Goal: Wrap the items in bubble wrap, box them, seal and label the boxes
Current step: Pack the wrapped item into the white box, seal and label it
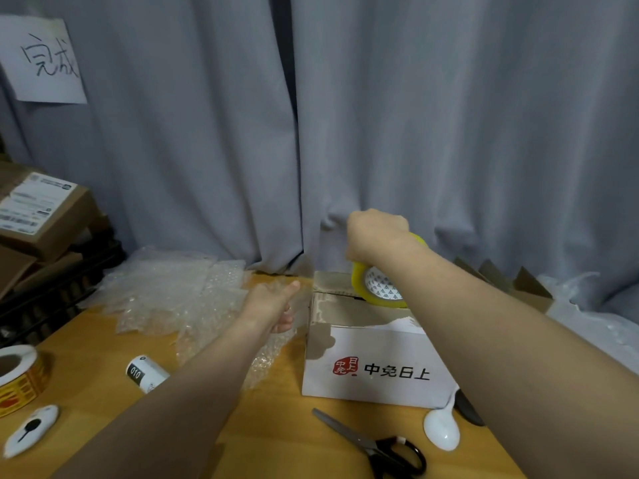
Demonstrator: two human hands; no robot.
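A white cardboard box (pixel 373 361) with red and black print stands on the wooden table, its top flaps closed. My right hand (pixel 375 236) grips a yellow-rimmed roll of clear tape (pixel 380 286) that rests on the far part of the box top. My left hand (pixel 273 305) is beside the box's left wall, fingers straight, forefinger pointing up; whether it touches the box is unclear. Crumpled bubble wrap (pixel 173 292) lies left of that hand.
Scissors (pixel 377 447) and a white spoon (pixel 442 430) lie at the front. A label roll (pixel 20 375), a small white bottle (pixel 145 375) and a white gadget (pixel 31 430) sit front left. Labelled cardboard boxes (pixel 41 212) are stacked at left. A grey curtain (pixel 345 115) hangs behind.
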